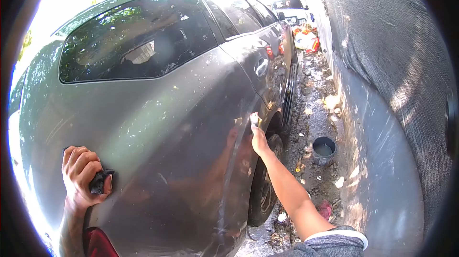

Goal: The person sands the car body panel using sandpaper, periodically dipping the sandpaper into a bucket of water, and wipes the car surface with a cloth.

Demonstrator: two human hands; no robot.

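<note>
My left hand (83, 173) is closed around a crumpled black cloth (101, 181) and presses against the rear side panel of a dark grey car (158, 137). Parts of the cloth stick out between the thumb and fingers. Farther forward, above the rear wheel (264, 185), my right hand (258, 137) touches the same panel near the wheel arch. Its fingers are closed on a small pale and yellowish thing (257, 121), too small to make out. Pale streaks and scuffs mark the panel below and left of this hand.
A dark bucket (324, 150) of cloudy liquid stands on the wet, littered ground between car and wall (370, 128). Black mesh (397, 42) hangs over the wall. Red and white bags (306, 39) lie ahead, before another vehicle (290, 6). A red tail light (99, 243) shows below my left hand.
</note>
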